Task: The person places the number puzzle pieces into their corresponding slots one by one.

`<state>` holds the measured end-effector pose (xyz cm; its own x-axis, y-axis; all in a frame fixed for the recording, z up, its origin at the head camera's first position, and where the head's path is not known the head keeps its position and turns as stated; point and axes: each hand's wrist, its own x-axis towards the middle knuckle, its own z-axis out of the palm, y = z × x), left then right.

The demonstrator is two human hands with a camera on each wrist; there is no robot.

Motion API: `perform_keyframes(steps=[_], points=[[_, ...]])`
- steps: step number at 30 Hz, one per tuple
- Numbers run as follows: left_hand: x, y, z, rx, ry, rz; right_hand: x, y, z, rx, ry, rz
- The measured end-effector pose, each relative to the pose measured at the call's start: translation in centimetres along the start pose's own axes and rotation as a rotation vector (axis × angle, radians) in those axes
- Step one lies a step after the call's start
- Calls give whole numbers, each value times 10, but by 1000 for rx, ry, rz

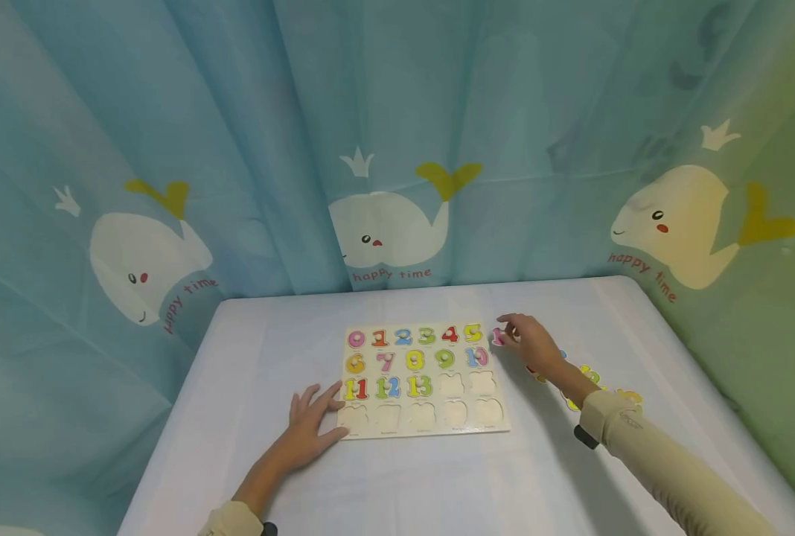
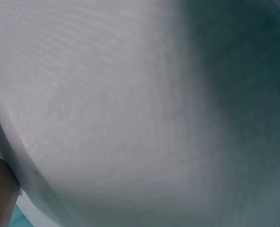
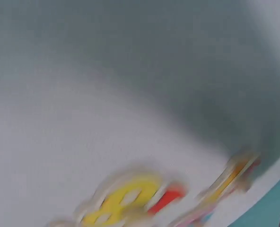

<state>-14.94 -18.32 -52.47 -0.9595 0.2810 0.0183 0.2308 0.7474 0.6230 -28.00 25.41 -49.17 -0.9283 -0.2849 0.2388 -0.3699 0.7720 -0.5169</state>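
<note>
A cream wooden number puzzle board (image 1: 438,403) lies on the table, with pieces 0 to 13 seated in its upper rows. Bare recesses show at the right of the third row and along the bottom row. My left hand (image 1: 307,432) touches the board's left edge with its fingers spread. Just beyond the board's right edge, my right hand (image 1: 534,350) pinches a pink number piece (image 1: 497,336); the fingers cover part of it. The left wrist view holds only blurred cloth and a bit of hand (image 2: 0,194).
Several loose number pieces (image 1: 628,398) lie to the right under my right forearm, partly hidden. Close up, a yellow and red piece (image 3: 126,198) appears blurred. A white cloth covers the table (image 1: 270,335), and a blue whale-print curtain (image 1: 250,149) hangs behind it.
</note>
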Motion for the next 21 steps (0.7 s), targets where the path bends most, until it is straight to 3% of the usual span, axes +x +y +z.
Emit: perform_keyframes(steps=[7, 12, 15, 21], points=[[0, -1, 3, 3, 40, 19, -19, -46, 31, 40, -118, -143], [1, -2, 4, 11, 50, 26, -30, -66, 48, 25, -188, -90], [1, -2, 5, 7, 52, 26, -36, -72, 56, 47, -186, -71], [0, -2, 2, 3, 50, 21, -39, -78, 68, 78, -118, -162]])
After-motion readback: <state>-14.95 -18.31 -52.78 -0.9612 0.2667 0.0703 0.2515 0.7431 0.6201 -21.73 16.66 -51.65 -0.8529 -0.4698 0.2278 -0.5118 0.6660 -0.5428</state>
